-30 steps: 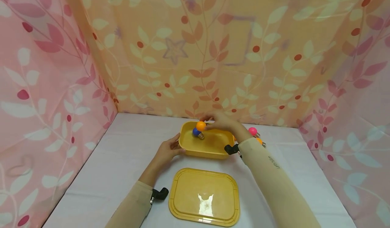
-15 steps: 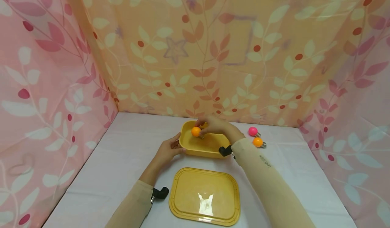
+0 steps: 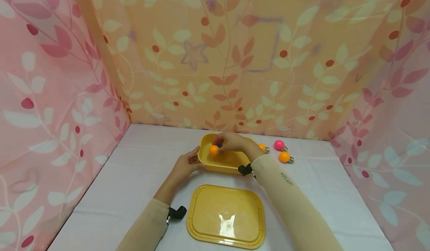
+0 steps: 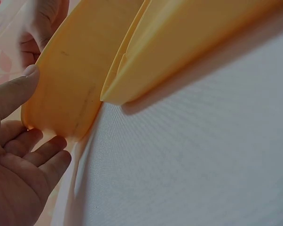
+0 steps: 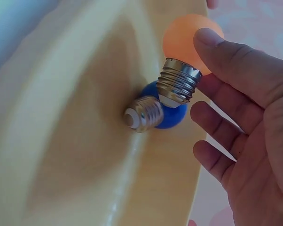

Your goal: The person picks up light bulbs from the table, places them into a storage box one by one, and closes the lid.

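My right hand [image 3: 231,142] pinches an orange light bulb [image 3: 213,150] over the left part of a yellow plastic box [image 3: 218,168]. In the right wrist view the thumb lies against the orange globe, and its metal screw base points down into the box. Beneath it, a blue light bulb [image 5: 172,115] lies inside the box, partly covered by the orange one's base. My left hand [image 3: 181,167] grips the box's left end. The left wrist view has its thumb [image 4: 24,87] at one edge and its fingertips at the other.
A yellow lid [image 3: 225,215] lies flat on the white cloth in front of the box. To the right are a pink bulb [image 3: 279,144], an orange bulb [image 3: 284,156] and another orange bulb [image 3: 262,147], partly hidden by my right arm. A patterned curtain [image 3: 188,87] hangs behind.
My right hand has lowered the orange bulb into the box, slightly left and toward me. Its forearm has shifted left, exposing the loose bulbs. The left hand keeps its place.
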`<state>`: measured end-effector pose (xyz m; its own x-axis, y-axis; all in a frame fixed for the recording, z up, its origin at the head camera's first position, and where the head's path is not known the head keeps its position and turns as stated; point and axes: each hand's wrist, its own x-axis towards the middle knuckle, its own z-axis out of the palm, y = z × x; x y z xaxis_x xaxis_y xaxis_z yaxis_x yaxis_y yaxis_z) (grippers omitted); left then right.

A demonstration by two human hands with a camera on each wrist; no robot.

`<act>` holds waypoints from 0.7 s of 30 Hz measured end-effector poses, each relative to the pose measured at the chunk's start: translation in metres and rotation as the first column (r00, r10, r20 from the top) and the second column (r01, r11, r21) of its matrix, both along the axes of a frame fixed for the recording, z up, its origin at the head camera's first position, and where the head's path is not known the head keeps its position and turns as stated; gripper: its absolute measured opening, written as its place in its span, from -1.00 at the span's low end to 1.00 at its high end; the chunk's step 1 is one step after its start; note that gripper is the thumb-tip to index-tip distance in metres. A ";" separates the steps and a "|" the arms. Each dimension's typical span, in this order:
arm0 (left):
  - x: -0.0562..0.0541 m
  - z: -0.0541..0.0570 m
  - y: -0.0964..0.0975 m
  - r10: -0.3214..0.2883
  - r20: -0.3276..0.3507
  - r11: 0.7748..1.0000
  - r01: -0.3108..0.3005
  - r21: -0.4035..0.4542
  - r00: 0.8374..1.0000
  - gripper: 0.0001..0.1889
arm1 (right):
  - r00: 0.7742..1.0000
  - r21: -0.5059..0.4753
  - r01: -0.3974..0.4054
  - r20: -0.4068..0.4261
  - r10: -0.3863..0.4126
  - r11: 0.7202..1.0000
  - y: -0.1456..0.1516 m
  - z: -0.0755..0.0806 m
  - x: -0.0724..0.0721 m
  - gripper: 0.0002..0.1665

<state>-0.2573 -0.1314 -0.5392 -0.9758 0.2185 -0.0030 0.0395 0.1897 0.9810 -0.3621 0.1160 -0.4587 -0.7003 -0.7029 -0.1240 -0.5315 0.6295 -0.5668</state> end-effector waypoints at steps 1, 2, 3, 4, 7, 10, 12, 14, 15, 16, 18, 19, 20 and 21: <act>0.000 0.000 0.000 0.000 0.001 1.000 0.000 0.000 1.000 -0.05 | 1.000 0.008 -0.006 -0.005 0.006 1.000 0.000 -0.001 0.000 -0.66; 0.000 0.000 0.000 0.002 0.005 1.000 -0.002 0.000 1.000 -0.05 | 1.000 0.018 -0.012 -0.010 0.012 1.000 -0.001 -0.003 0.000 -0.66; 0.000 0.000 0.000 0.003 0.008 1.000 -0.003 0.000 1.000 -0.05 | 1.000 0.028 -0.017 -0.015 0.017 0.999 -0.001 -0.004 0.000 -0.67; 0.000 0.000 0.000 0.005 0.009 1.000 -0.005 -0.003 1.000 -0.05 | 1.000 0.033 -0.018 -0.015 0.018 0.999 -0.001 -0.005 0.001 -0.67; 0.000 0.000 0.001 0.010 0.018 1.000 -0.010 -0.006 1.000 -0.05 | 1.000 0.034 -0.009 0.000 0.009 0.999 -0.002 -0.008 0.003 -0.69; 0.001 0.000 0.001 0.010 0.012 1.000 -0.010 -0.004 1.000 -0.05 | 1.000 0.020 0.008 0.020 -0.008 1.000 -0.003 -0.011 0.004 -0.69; 0.001 0.000 0.001 0.010 0.005 1.000 -0.010 -0.005 1.000 -0.06 | 0.999 0.006 0.016 0.029 -0.017 1.000 -0.004 -0.013 0.005 -0.70; 0.001 0.000 0.001 0.012 -0.002 1.000 -0.012 -0.008 1.000 -0.06 | 0.999 -0.008 0.020 0.033 -0.020 1.000 -0.004 -0.015 0.005 -0.69; 0.001 0.000 0.001 0.014 -0.001 1.000 -0.014 -0.011 1.000 -0.05 | 0.999 -0.015 0.023 0.038 -0.022 1.000 -0.005 -0.015 0.006 -0.69; 0.001 0.000 0.001 0.016 0.000 1.000 -0.016 -0.014 1.000 -0.06 | 0.999 -0.023 0.027 0.047 -0.026 0.999 -0.005 -0.016 0.006 -0.69; 0.001 0.000 0.001 0.016 -0.001 1.000 -0.016 -0.014 1.000 -0.05 | 0.998 -0.035 0.031 0.064 -0.029 0.999 -0.006 -0.017 0.006 -0.69; 0.001 -0.001 0.001 0.016 0.002 1.000 -0.016 -0.012 1.000 -0.05 | 0.997 -0.039 0.032 0.072 -0.030 0.999 -0.006 -0.018 0.006 -0.68; 0.000 -0.001 0.001 0.015 0.006 1.000 -0.015 -0.007 1.000 -0.05 | 0.996 -0.043 0.035 0.081 -0.031 0.998 -0.006 -0.018 0.007 -0.68; 0.000 -0.001 0.000 0.011 0.005 1.000 -0.011 -0.006 1.000 -0.05 | 0.996 -0.046 0.036 0.088 -0.032 0.998 -0.007 -0.019 0.007 -0.68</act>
